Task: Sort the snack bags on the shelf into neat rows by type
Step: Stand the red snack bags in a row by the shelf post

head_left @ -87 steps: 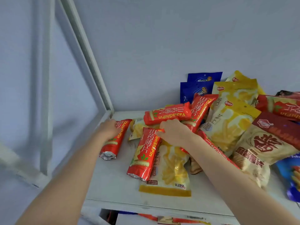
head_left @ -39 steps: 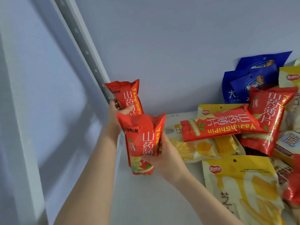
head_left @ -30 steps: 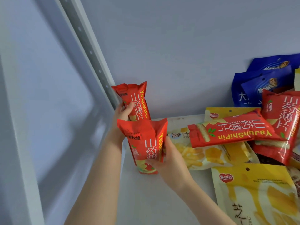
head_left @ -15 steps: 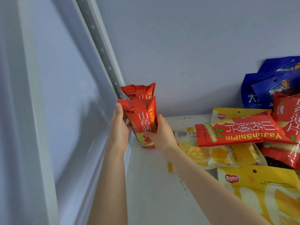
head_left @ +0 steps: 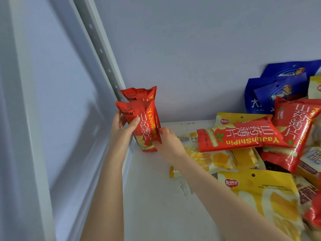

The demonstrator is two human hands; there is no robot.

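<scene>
Front red yam-crisp bag (head_left: 145, 126): upright in the shelf's (head_left: 156, 197) back-left corner by the perforated upright (head_left: 97, 42), gripped on its left edge by the left hand (head_left: 121, 131) and pinched at its lower right by the right hand (head_left: 166, 141); it hides all but the top of a second red bag (head_left: 139, 93) directly behind. To the right, unsorted heap: a red bag lying flat (head_left: 239, 138) over yellow bags (head_left: 217, 159), blue bags (head_left: 271, 93) against the wall, several cut off by the frame edge.
</scene>
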